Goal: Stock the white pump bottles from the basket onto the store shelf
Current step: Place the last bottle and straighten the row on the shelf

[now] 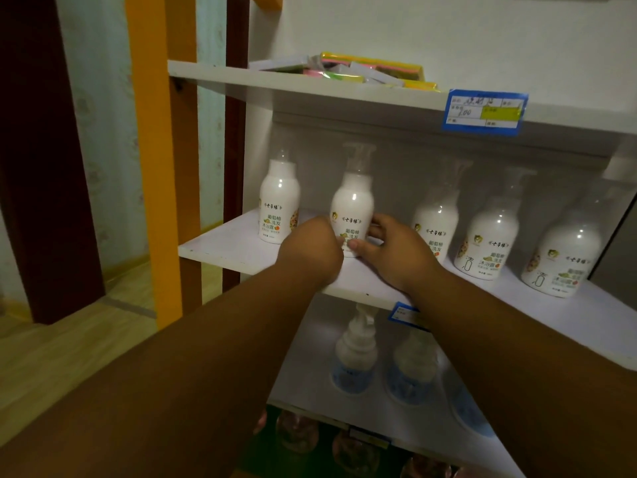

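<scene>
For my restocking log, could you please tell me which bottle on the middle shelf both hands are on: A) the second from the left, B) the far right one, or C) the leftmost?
A: the left hand and right hand both grip the second white pump bottle from the left, with the leftmost bottle standing free beside it.

White pump bottles (352,205) carry green-and-orange printed labels on the white shelf (234,250); above the shelf, a blue-and-yellow price tag (484,112).
</scene>
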